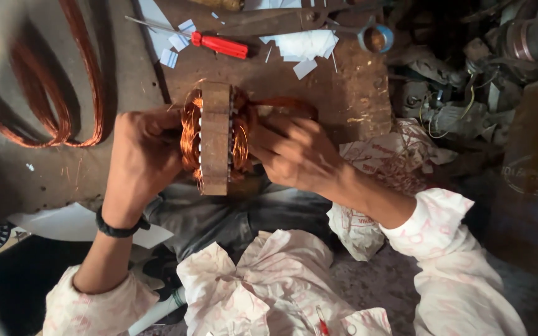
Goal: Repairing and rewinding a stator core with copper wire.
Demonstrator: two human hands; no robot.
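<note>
Stator core (pixel 214 140) with copper windings bulging from both faces stands on edge over the person's lap, at the near edge of a worn wooden board (pixel 344 93). Left hand (pixel 141 158) wraps around its left side, fingers curled into the copper coils; right hand (pixel 297 152) presses against the right side, fingers bunched together on the winding there — whether they pinch a single wire cannot be told. A black band (pixel 118 229) circles the left wrist. Behind the core lie a red-handled screwdriver (pixel 219 45), scattered white paper slips (pixel 303 46) and a small blue-rimmed cup (pixel 376 38). Loops of loose copper wire (pixel 51 106) sprawl on the grey surface to the left. To the right, crumpled printed paper (pixel 393 158) and a dark heap of motor parts and wires (pixel 468 81) crowd in — dim and hard to sort out.
</note>
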